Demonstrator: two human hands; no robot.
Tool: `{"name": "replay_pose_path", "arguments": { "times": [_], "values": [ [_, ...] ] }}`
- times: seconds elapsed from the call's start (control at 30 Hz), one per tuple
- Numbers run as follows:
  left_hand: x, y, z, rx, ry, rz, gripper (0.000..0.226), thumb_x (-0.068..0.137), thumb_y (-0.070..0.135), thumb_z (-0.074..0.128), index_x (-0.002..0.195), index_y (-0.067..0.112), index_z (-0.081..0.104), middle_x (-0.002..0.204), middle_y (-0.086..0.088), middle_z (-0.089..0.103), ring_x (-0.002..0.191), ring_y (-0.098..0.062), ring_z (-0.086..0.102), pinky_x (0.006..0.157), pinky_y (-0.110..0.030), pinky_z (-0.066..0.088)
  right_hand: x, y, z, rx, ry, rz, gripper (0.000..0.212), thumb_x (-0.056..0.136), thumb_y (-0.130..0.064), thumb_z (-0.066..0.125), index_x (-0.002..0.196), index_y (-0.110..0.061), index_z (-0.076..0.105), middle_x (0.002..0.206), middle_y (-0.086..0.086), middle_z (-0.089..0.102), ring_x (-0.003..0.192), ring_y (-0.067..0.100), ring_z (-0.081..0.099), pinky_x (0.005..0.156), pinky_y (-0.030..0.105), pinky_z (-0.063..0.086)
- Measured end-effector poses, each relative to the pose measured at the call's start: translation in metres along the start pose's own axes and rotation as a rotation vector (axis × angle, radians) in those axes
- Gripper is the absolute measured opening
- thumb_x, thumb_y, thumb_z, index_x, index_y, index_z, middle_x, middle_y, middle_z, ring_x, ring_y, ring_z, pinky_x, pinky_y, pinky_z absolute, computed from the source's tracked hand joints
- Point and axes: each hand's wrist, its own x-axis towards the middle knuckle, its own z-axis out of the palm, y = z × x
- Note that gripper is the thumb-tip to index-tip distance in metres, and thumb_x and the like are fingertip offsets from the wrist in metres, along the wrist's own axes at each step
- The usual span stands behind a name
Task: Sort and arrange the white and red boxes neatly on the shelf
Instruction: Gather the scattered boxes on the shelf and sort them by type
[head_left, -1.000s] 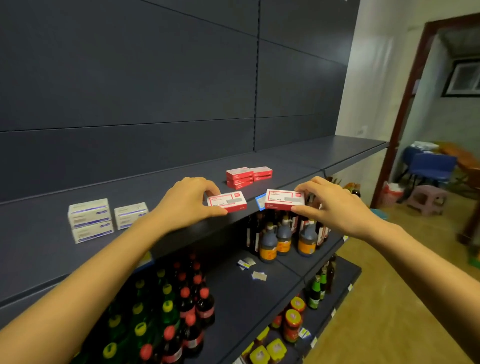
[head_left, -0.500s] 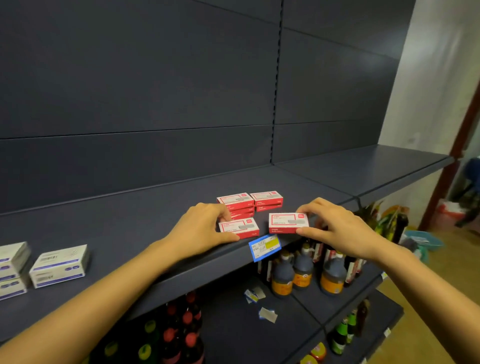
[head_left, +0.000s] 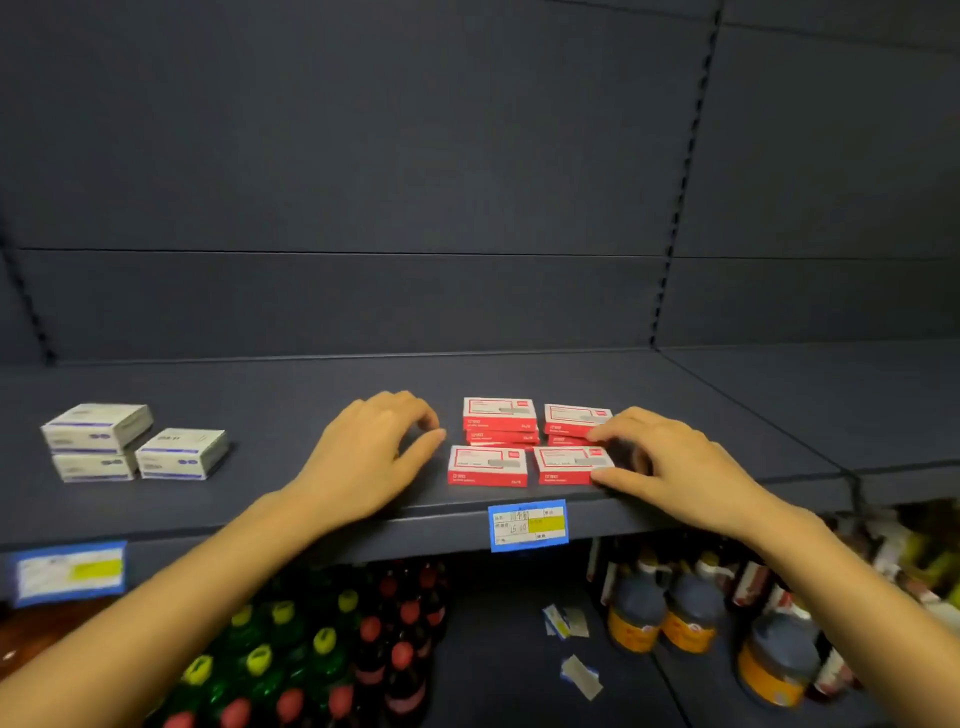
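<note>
"Looking at the shelf (head_left: 260, 499), where are the red boxes (head_left: 487, 465)?"
"Around the middle, near the front edge, in two rows of two. The far pair are stacks, the near pair single boxes."
"And the hands?"
"The left hand (head_left: 374, 457) is just left of them, fingers loosely curled, holding nothing. Its thumb is close to the far-left stack, with a small gap between. The right hand (head_left: 675, 467) is at their right side and pinches the near-right box (head_left: 571, 464) between thumb and forefinger."
"The white boxes (head_left: 182, 452)?"
"Well to the left, apart from the left hand: a stack of two, with a single one just beside it."
"Anything else?"
"A blue tag (head_left: 527, 525) on the shelf edge, just below the red boxes."
</note>
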Motion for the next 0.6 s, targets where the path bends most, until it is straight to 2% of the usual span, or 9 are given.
{"name": "replay_pose_path", "arguments": {
  "times": [0.1,0.17,0.3,0.47,0.6],
  "values": [
    [-0.009,-0.004,-0.014,0.092,0.001,-0.095,0.02,0.092,0.03,0.047,0.101,0.017,0.061,0.101,0.002,0.065,0.097,-0.02,0.056,0.084,-0.031,0.04,0.013,-0.007,-0.011,0.028,0.063,-0.107,0.036,0.083,-0.05,0.056,0.117,-0.039,0.052,0.118,-0.022,0.052,0.072,-0.005,0.047,0.067,0.022,0.037],
    [-0.017,-0.007,-0.025,0.15,0.006,-0.153,0.021,0.092,0.03,0.047,0.101,0.017,0.061,0.101,0.001,0.065,0.098,-0.021,0.056,0.085,-0.033,0.04,0.024,-0.02,-0.017,0.051,0.089,-0.197,0.03,0.084,-0.047,0.057,0.113,-0.039,0.054,0.114,-0.021,0.057,0.079,0.002,0.054,0.069,0.025,0.041],
    [-0.044,-0.013,-0.054,0.261,0.019,-0.278,0.021,0.092,0.028,0.049,0.101,0.013,0.061,0.102,-0.004,0.065,0.1,-0.025,0.055,0.086,-0.036,0.039,0.046,-0.063,-0.015,0.116,0.099,-0.383,0.029,0.085,-0.045,0.056,0.112,-0.038,0.056,0.113,-0.02,0.059,0.097,0.008,0.057,0.084,0.034,0.047],
    [-0.095,-0.019,-0.099,0.371,0.109,-0.501,0.019,0.09,0.029,0.049,0.097,0.015,0.061,0.102,-0.004,0.065,0.097,-0.027,0.057,0.076,-0.036,0.045,0.068,-0.141,0.006,0.191,0.05,-0.594,0.027,0.087,-0.042,0.055,0.113,-0.036,0.056,0.115,-0.02,0.058,0.1,0.004,0.054,0.086,0.032,0.046],
    [-0.14,-0.032,-0.136,0.491,0.081,-0.615,0.023,0.091,0.031,0.048,0.102,0.015,0.06,0.108,-0.005,0.064,0.102,-0.025,0.055,0.083,-0.037,0.043,0.076,-0.201,0.023,0.181,0.009,-0.742,0.028,0.088,-0.043,0.053,0.115,-0.036,0.054,0.118,-0.019,0.057,0.104,0.005,0.053,0.08,0.028,0.043]
  ]
}}
